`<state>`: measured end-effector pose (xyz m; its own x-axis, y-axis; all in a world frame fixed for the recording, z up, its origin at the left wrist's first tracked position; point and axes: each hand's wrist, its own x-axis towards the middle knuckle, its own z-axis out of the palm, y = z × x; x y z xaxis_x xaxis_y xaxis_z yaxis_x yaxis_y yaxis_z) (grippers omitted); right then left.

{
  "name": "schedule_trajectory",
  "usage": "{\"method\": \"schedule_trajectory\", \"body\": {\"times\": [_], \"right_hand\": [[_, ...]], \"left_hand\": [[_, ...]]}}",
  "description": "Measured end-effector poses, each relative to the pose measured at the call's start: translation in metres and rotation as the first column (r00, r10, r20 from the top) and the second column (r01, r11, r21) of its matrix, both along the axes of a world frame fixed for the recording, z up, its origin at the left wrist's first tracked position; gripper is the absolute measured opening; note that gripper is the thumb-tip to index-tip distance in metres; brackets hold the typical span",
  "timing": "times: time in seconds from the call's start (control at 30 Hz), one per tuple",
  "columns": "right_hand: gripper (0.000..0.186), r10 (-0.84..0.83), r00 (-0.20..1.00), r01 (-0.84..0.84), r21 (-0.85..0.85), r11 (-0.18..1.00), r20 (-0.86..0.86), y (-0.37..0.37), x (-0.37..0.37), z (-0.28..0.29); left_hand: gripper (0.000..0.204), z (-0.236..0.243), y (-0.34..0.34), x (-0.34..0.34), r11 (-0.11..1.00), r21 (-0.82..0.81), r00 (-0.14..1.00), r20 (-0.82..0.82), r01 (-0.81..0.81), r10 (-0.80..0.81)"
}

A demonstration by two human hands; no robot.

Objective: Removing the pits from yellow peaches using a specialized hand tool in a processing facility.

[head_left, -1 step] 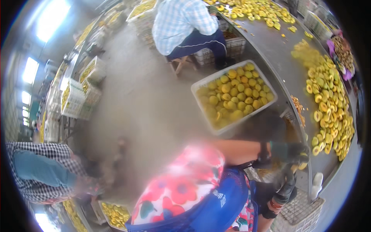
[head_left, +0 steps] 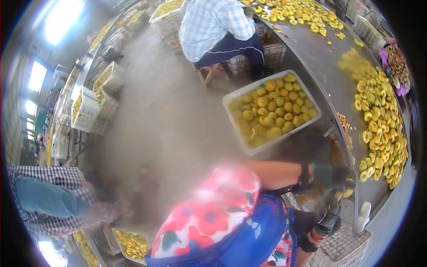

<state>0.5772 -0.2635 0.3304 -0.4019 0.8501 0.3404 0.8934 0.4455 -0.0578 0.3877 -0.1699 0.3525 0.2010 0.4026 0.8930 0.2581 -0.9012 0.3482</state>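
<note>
My left hand (head_left: 336, 175), in a dark green glove, is curled at the inner edge of the metal table (head_left: 329, 71). Its fingers close round yellow stone fruit (head_left: 343, 193), whose pieces show just below them. Close beneath is my right hand (head_left: 328, 216) in a dark, wet-looking glove, fingers bent up toward the same fruit. Whatever the right fingers grip is hidden. Halved yellow fruit (head_left: 378, 129) lies heaped on the table beyond my hands. Brown pits (head_left: 345, 127) lie near the table's edge.
A white crate (head_left: 228, 99) of whole yellow fruit stands left of the table. Below my right hand is a pale plastic basket (head_left: 347, 247). One person in a checked shirt (head_left: 213, 26) sits on a stool ahead; another person (head_left: 49, 200) is at the lower left. Fruit crates (head_left: 86, 113) are stacked at left.
The view has shifted slightly, so the surroundings sit a little further right. My hands stay together at the table edge, with hardly any visible movement.
</note>
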Motion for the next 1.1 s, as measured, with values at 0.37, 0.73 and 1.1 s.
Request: {"method": "schedule_trajectory", "body": {"times": [0.37,0.73,1.1], "right_hand": [[0.014,-0.366,0.906,0.272,-0.368,0.889,-0.214,0.003,-0.018,0.016],[0.017,-0.259,0.878,0.008,-0.53,0.848,-0.402,0.031,-0.022,-0.008],[0.02,-0.649,0.578,-0.04,-0.812,0.583,-0.495,0.052,0.012,-0.09]], "left_hand": [[0.022,0.038,-0.022,-0.028,0.593,-0.709,0.892,0.113,0.381,-0.438],[0.04,0.019,-0.031,-0.109,0.66,-0.106,0.57,0.615,0.744,-0.544],[0.061,-0.2,0.002,-0.294,-0.032,-0.851,0.588,-0.389,-0.524,0.71]]}}
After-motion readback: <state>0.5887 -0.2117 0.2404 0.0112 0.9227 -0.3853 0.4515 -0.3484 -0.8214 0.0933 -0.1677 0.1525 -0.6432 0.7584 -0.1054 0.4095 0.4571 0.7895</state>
